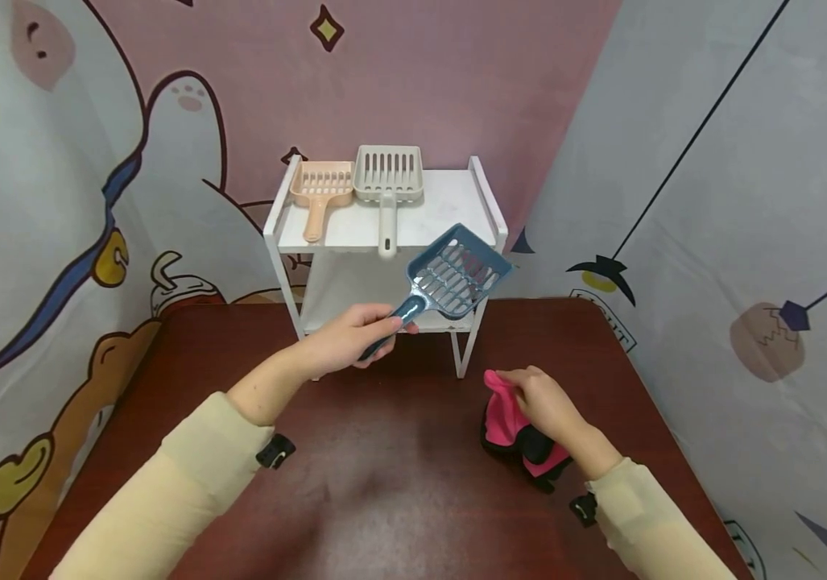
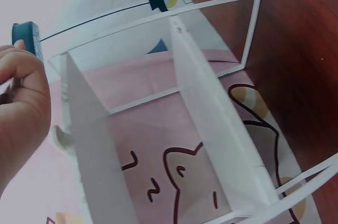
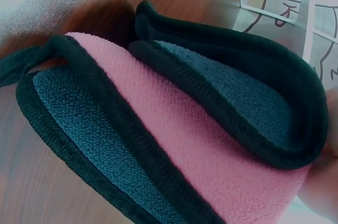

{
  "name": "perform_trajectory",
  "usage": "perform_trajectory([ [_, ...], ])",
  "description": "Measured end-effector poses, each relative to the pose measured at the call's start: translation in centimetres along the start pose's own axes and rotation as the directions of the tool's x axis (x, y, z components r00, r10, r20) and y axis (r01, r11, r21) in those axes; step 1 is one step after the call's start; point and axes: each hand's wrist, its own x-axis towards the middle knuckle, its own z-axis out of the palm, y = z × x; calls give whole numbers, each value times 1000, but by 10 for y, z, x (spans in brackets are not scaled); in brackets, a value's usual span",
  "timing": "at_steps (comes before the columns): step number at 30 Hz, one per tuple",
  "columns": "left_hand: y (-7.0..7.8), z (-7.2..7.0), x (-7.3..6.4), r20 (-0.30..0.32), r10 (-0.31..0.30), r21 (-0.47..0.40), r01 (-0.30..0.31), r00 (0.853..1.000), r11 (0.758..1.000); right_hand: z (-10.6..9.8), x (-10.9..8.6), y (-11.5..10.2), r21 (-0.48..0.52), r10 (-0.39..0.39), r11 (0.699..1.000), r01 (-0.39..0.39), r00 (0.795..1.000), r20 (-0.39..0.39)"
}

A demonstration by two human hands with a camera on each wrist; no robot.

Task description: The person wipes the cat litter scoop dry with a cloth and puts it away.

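My left hand (image 1: pixel 349 335) grips a blue slotted litter scoop (image 1: pixel 449 278) by its handle, the basket end tilted up to the right in front of the shelf. At the left edge of the left wrist view, the hand and a bit of the blue scoop (image 2: pixel 30 36) show. Lower right in the head view, my right hand (image 1: pixel 545 403) pinches one edge of a pink cloth (image 1: pixel 503 419) with dark trim, low over the table. Close up in the right wrist view, the cloth (image 3: pixel 174 115) is folded, showing pink and dark teal faces; only part of the fingers (image 3: pixel 322 182) appears there.
A white two-tier shelf (image 1: pixel 449 211) stands at the table's back. On its top lie a peach litter scoop (image 1: pixel 317 211) and a pale grey one (image 1: pixel 387 211), handles toward me. The brown table (image 1: pixel 355 483) stretches before it, with cartoon-printed sheets behind and at both sides.
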Motion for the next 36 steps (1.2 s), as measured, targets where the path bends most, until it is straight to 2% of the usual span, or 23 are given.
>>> perform_trajectory([
  [6,16,1,10,-53,-52,-41,50,997,998,1,-1,1,-3,4,1000,-4,1000,1],
  [12,29,9,25,-133,-114,-86,103,984,991,3,-4,3,-12,1,1000,-1,1000,-16],
  [19,41,16,39,-192,-140,-135,115,971,984,3,-5,4,1,1,1000,-1,1000,-3],
  [24,47,18,43,-238,-139,-147,106,961,983,3,-5,4,-3,-4,1000,4,1000,-17],
  [32,54,19,40,-283,-180,-165,137,942,977,3,-6,4,-5,-9,1000,9,1000,-29],
  [36,56,17,41,-304,-173,-177,123,937,977,2,-6,3,1,3,1000,-3,1000,-18],
])
